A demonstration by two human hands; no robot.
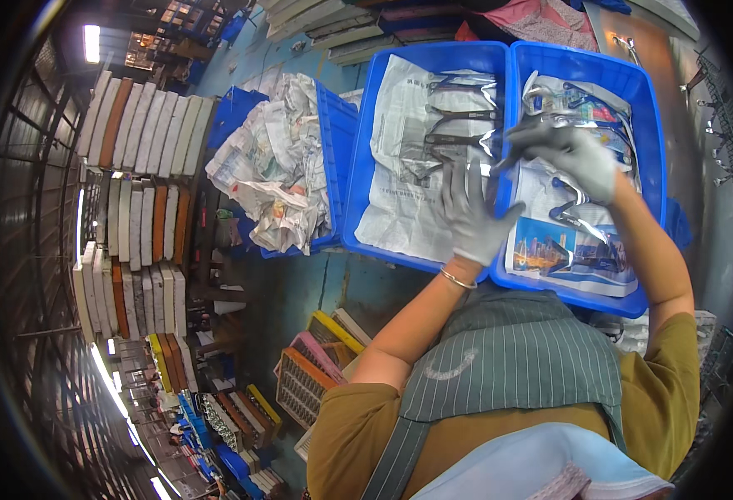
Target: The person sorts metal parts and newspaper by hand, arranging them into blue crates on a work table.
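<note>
My left hand point(473, 215), in a grey-white glove, is over the near right part of the left blue bin point(356, 187), its fingers stretched out and spread. Close by lie several slender, shiny metal pieces point(460, 140) in a row on newspaper point(400, 175). My right hand point(579, 160), gloved too, reaches across the right blue bin point(654, 150) toward the shared rims. Its fingers are dark and blurred; whether a piece is between them cannot be made out. Beneath it, curved shiny metal pieces point(568, 200) rest on newspaper and a printed colour sheet point(541, 242).
Left of the bins, another blue bin point(333, 158) is heaped with crumpled newspaper point(275, 158). Tall stacks of boards or trays point(146, 129) stand further left. Crates point(304, 387) sit on the floor beside me. A metal surface point(675, 108) and a rack point(720, 125) are at the right.
</note>
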